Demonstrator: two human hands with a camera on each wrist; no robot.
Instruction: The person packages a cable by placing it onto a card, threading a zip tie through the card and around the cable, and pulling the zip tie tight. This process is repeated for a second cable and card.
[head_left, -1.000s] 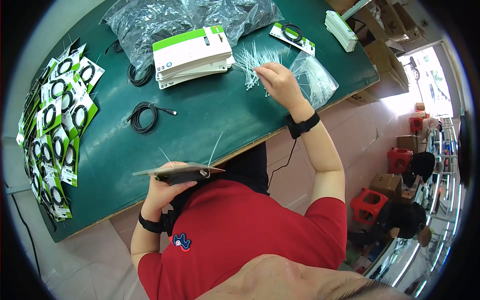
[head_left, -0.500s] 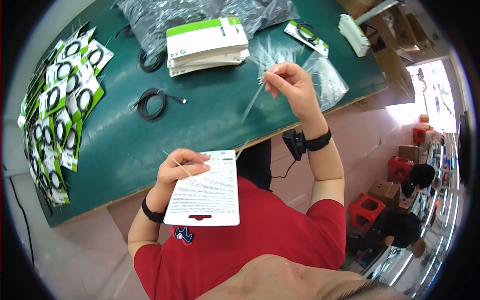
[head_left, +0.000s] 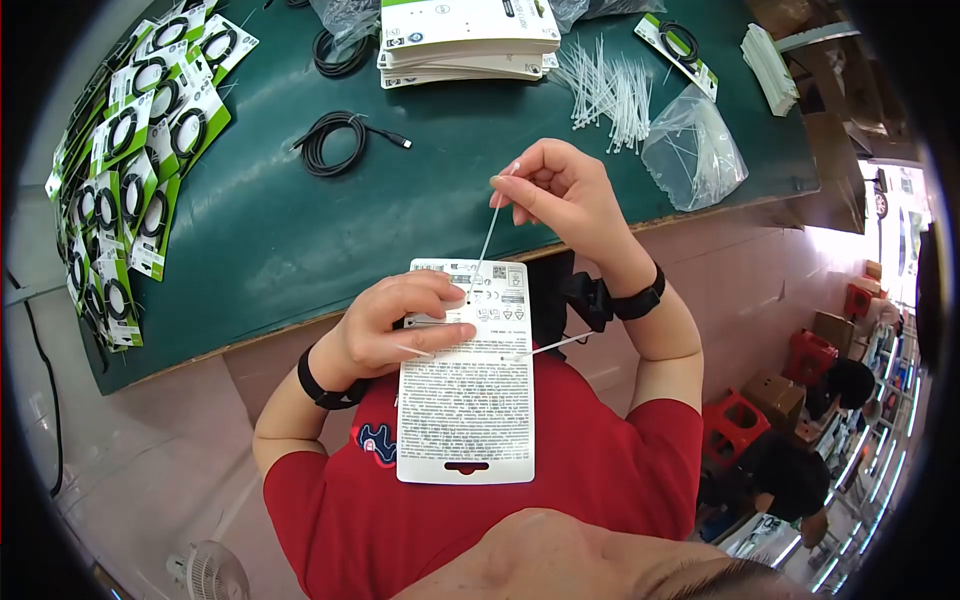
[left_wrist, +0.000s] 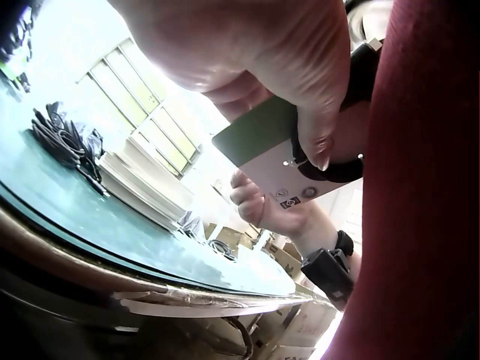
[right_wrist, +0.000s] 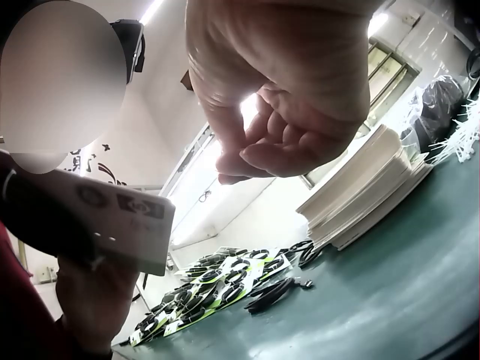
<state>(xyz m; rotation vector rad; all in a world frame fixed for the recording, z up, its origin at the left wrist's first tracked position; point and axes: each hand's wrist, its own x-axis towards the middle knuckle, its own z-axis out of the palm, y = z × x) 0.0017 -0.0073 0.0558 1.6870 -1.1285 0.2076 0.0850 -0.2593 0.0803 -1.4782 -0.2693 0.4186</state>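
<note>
My left hand (head_left: 385, 320) grips a white packaging card (head_left: 465, 410), printed side up, in front of the red shirt. In the left wrist view, the thumb presses a black cable (left_wrist: 330, 171) against the card's green-and-white underside. Above the card, my right hand (head_left: 570, 195) pinches a thin white cable tie (head_left: 488, 240) between thumb and fingertips. That tie slants down, its lower end right at a small hole in the card. Another white tie (head_left: 550, 346) sticks out of the card's right side. A third short white end (head_left: 413, 351) shows beside the left fingers.
On the green table (head_left: 280, 250) lie a coiled cable (head_left: 330, 145), a stack of cards (head_left: 465, 60), loose cable ties (head_left: 605, 95) and a plastic bag (head_left: 695, 150). Finished-looking carded cables (head_left: 130, 150) pile up at left. A red stool (head_left: 735, 425) stands at right.
My right hand has come from the pile of ties to above the card, bringing a tie. My left hand has turned the card printed side up and raised it toward the right hand.
</note>
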